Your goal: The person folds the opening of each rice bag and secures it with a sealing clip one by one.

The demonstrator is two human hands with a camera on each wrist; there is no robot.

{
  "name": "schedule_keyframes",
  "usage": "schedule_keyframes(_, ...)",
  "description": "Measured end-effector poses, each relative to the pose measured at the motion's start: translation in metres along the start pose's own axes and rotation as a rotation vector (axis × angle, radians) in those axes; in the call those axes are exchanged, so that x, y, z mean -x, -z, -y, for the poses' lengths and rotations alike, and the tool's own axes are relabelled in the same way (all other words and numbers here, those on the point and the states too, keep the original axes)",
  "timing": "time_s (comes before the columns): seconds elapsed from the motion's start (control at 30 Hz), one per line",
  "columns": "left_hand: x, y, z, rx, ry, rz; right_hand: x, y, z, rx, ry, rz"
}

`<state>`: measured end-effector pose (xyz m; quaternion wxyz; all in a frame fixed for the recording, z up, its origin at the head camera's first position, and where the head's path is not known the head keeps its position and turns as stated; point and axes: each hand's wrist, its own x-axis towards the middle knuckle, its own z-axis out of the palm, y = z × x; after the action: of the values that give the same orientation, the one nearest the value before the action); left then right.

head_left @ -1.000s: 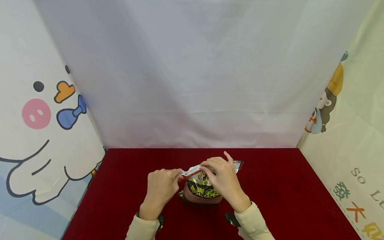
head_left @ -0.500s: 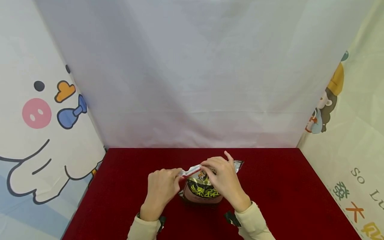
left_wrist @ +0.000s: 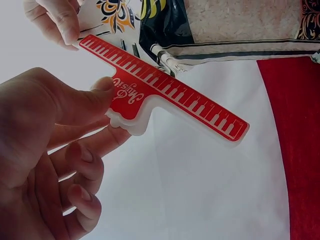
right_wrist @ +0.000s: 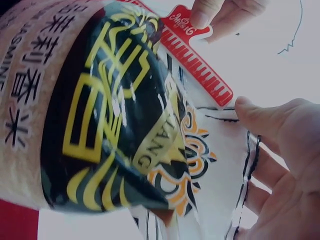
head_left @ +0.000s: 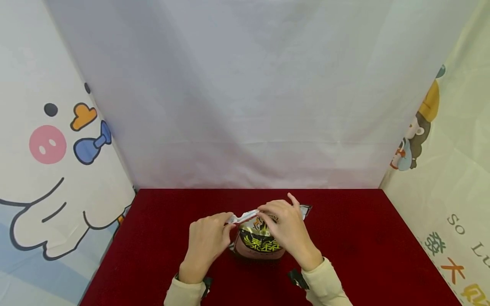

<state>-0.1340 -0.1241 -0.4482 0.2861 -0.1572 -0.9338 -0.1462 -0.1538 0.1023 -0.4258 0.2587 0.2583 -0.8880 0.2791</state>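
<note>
In the head view, a bag of rice (head_left: 258, 244) with yellow characters on a dark band stands between both hands. My left hand (head_left: 208, 242) pinches the handle of a red clip (left_wrist: 165, 85) between thumb and index finger. The clip is long and flat, with piano keys and "Music" printed on it; its far end lies at the bag's top in the right wrist view. With thumb and fingers, my right hand (head_left: 287, 229) pinches the bag's pale top edge. The other left fingers curl loosely below the clip in the left wrist view.
The bag stands on a red-covered table (head_left: 360, 238). A pale cloth backdrop (head_left: 249, 106) hangs behind it. Printed cloths with cartoon figures line the left side (head_left: 53, 187) and the right side (head_left: 459, 178).
My left hand has shifted very slightly, and its thumb and index finger stand a little farther apart at the clip. Right hand and bag stay nearly where they were.
</note>
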Motion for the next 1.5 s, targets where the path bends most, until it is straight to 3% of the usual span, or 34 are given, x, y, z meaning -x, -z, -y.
schedule_keyframes(0.57,-0.001,-0.003,0.003,0.049,-0.004,-0.040,0.005,0.016,-0.017,0.030,0.035,-0.061)
schedule_keyframes(0.97,-0.002,-0.007,-0.001,0.063,-0.055,-0.161,0.004,0.016,-0.016,-0.001,0.023,-0.066)
schedule_keyframes(1.5,-0.005,-0.009,-0.008,0.059,-0.070,-0.204,0.006,0.018,-0.022,-0.009,0.020,-0.064)
